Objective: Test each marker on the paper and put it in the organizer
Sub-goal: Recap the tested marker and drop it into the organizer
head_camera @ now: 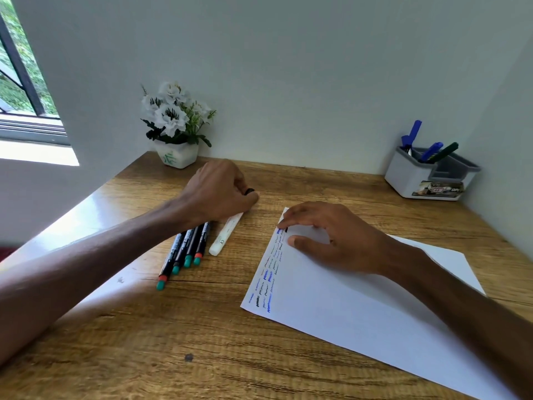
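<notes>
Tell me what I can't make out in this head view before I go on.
- Left hand grip: it covers the far ends of the markers and white pen, so which one it grasps is unclear.
- Paper: lower right corner is cut off by the frame edge; test scribbles are too small to read.
- Organizer: its walls hide the marker bodies inside.

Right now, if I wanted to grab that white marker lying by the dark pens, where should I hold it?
Probably pinch the white marker around its bare middle, coming from above, fingers on its long sides. It lies flat on the table, with a small gap to the dark pens on one side and open wood on the other. Its far end sits under the left hand, so take the near half.
</notes>
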Motion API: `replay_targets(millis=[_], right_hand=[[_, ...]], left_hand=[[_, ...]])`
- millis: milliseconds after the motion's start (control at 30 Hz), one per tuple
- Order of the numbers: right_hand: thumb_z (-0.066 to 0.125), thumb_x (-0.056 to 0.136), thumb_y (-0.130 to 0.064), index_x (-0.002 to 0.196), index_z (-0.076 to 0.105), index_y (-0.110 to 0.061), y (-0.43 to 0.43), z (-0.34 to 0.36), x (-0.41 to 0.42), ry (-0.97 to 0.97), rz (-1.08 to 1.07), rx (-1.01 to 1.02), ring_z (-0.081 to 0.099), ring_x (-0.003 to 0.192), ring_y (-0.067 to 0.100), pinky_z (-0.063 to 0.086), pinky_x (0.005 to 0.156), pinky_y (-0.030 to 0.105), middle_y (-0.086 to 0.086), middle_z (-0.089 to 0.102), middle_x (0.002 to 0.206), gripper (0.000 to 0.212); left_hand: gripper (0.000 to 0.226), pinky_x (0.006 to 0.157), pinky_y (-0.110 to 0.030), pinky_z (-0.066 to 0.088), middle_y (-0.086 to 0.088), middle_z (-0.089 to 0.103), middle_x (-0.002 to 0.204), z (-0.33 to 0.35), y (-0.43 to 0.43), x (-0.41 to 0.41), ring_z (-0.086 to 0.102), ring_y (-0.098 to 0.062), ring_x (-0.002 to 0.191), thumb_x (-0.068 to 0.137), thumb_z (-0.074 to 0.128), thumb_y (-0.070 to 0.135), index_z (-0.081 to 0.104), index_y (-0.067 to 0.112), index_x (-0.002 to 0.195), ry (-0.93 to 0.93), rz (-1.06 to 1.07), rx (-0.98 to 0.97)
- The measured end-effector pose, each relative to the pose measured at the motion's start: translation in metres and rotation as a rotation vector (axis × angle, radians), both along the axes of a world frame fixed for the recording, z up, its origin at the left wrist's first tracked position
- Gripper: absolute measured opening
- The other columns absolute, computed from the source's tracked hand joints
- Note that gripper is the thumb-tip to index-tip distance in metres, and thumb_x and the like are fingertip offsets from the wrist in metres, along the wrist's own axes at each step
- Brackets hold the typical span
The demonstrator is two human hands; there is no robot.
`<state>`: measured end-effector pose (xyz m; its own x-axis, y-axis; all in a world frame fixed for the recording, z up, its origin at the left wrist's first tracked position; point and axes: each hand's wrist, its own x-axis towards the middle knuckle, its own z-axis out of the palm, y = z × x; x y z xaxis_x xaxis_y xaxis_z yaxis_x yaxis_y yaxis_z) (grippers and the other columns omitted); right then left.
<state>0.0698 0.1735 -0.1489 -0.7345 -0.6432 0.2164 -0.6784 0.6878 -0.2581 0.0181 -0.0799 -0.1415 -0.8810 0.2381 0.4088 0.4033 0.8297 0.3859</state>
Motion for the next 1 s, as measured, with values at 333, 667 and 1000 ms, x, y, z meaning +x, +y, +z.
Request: replay_targets(millis=[333,667,1000], right_hand=[[0.059,0.104,-0.032,0.122,0.075,-0.023,0.002,0.003,-0.001,-0.015,-0.049,-0.109,0.062,0.112,0.0,0.047,0.083,0.008,-0.01,0.072,0.126,0.026],[0.059,0.101,-0.027,0.11,0.075,-0.005,0.001,0.015,0.004,-0.457,-0.07,-0.751,0.071,0.074,0.023,0.061,0.067,0.036,0.006,0.077,0.085,0.029],[0.062,0.091,-0.051,0.09,0.083,-0.016,0.003,0.012,0.005,-0.078,-0.102,-0.565,0.039,0.053,0.008,0.029,0.051,0.026,0.01,0.061,0.061,0.041]], left_hand=[[0.018,0.064,-0.023,0.054,0.005,0.079,0.078,0.017,0.016,0.02,0.072,-0.01,0.065,0.094,0.071,0.03,0.079,0.014,0.094,-0.198,-0.135,0.564],[0.028,0.077,-0.024,0.062,-0.007,0.081,0.098,0.011,0.03,0.032,0.079,-0.021,0.088,0.089,0.078,0.019,0.073,0.006,0.113,-0.336,-0.382,0.876],[0.022,0.085,-0.04,0.064,0.003,0.08,0.097,0.001,0.037,0.034,0.077,-0.02,0.089,0.088,0.079,0.025,0.079,0.017,0.109,-0.138,-0.481,0.556]])
